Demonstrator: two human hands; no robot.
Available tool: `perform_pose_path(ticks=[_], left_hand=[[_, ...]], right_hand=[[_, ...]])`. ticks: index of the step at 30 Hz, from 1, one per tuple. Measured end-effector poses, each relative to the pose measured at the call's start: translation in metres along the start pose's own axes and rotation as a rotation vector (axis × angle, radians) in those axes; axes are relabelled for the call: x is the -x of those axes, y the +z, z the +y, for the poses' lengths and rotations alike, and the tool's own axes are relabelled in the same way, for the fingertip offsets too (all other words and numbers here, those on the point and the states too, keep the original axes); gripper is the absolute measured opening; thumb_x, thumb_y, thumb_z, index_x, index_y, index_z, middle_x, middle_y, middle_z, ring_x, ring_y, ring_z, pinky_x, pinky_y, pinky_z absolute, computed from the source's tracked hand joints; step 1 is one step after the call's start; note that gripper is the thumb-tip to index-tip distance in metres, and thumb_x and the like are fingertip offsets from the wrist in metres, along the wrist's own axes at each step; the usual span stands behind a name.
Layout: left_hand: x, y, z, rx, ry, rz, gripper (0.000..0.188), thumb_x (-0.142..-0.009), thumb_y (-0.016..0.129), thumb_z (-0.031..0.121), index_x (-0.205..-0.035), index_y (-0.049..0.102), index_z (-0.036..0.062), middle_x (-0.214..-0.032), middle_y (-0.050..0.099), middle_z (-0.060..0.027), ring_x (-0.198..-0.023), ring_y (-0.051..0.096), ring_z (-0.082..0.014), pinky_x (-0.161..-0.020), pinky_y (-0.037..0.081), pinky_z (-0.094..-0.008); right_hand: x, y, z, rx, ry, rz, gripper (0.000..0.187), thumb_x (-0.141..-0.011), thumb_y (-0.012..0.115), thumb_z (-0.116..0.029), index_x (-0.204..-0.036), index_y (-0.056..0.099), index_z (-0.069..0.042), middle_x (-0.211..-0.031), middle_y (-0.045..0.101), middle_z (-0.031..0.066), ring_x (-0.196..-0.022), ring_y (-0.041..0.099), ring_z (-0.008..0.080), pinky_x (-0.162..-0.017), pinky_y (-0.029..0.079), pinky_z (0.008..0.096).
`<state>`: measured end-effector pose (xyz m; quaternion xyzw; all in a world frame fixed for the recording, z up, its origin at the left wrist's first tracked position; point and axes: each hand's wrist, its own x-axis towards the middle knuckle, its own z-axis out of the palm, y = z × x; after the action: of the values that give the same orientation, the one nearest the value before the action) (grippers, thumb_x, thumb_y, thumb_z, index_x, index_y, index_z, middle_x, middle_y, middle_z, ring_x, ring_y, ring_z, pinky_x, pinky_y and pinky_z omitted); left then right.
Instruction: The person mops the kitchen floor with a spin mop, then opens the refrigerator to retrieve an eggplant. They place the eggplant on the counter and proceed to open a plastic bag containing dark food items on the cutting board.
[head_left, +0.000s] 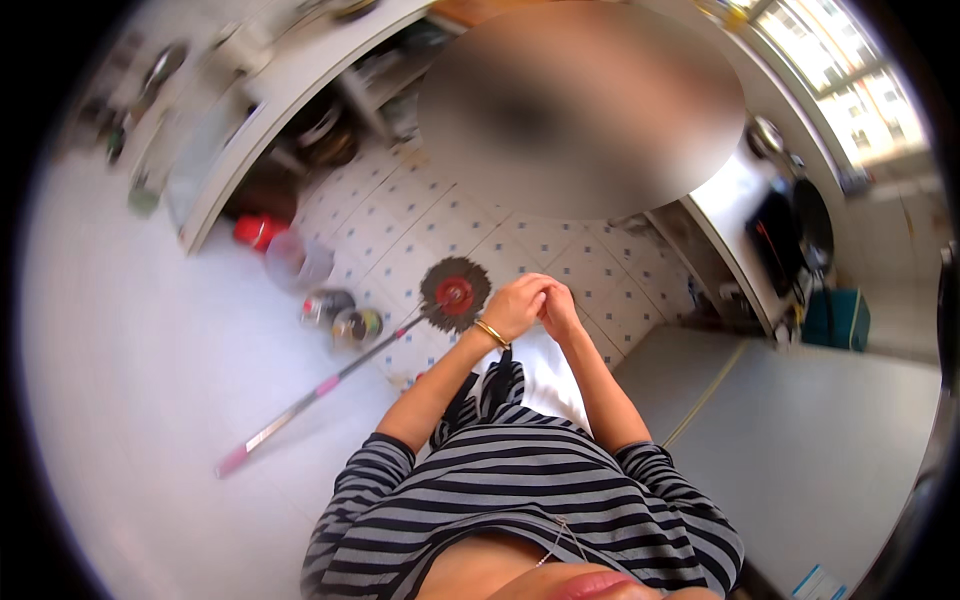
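Both hands meet in front of the body: the left hand (515,305) (a gold bangle (491,333) on its wrist) is curled against the right hand (558,310), fingers closed together; whether they grip anything I cannot tell. Just left of them a spin mop (455,293) rests on the tiled floor (400,235), with jars (343,318) farther left.

Two hands meet in front of the person: the left hand (515,305), with one gold bangle (491,333) at its wrist, and the right hand (558,310). Just left of them lies one spin mop (455,293). Beyond the mop's handle stand two round tins (343,316), one translucent tub (297,262) and one red container (258,231).
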<state>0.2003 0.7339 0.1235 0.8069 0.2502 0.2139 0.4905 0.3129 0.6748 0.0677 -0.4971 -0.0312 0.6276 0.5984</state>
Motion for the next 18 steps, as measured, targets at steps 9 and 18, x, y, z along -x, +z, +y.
perform_pose_path(ticks=[9, 18], left_hand=[[-0.178, 0.163, 0.112, 0.2, 0.066, -0.446, 0.027, -0.081, 0.048, 0.005, -0.108, 0.052, 0.0021, -0.106, 0.055, -0.0116, -0.09, 0.057, -0.0199, -0.078, 0.045, -0.0288], [-0.296, 0.299, 0.227, 0.825, -0.124, -0.923, 0.035, -0.088, 0.044, 0.015, -0.118, 0.042, -0.0018, -0.111, 0.052, -0.0143, -0.094, 0.055, -0.0192, -0.083, 0.043, -0.0296]], right_hand=[[0.037, -0.198, -0.197, -0.049, -0.492, 0.343, 0.018, -0.081, 0.045, -0.006, -0.096, 0.052, -0.001, -0.073, 0.059, 0.0074, -0.062, 0.056, 0.0125, -0.052, 0.046, 0.0226], [0.139, -0.455, -0.346, 1.223, -0.247, 1.509, 0.017, -0.077, 0.046, -0.012, -0.089, 0.053, -0.002, -0.081, 0.061, 0.0129, -0.079, 0.058, 0.0302, -0.066, 0.045, 0.0429]])
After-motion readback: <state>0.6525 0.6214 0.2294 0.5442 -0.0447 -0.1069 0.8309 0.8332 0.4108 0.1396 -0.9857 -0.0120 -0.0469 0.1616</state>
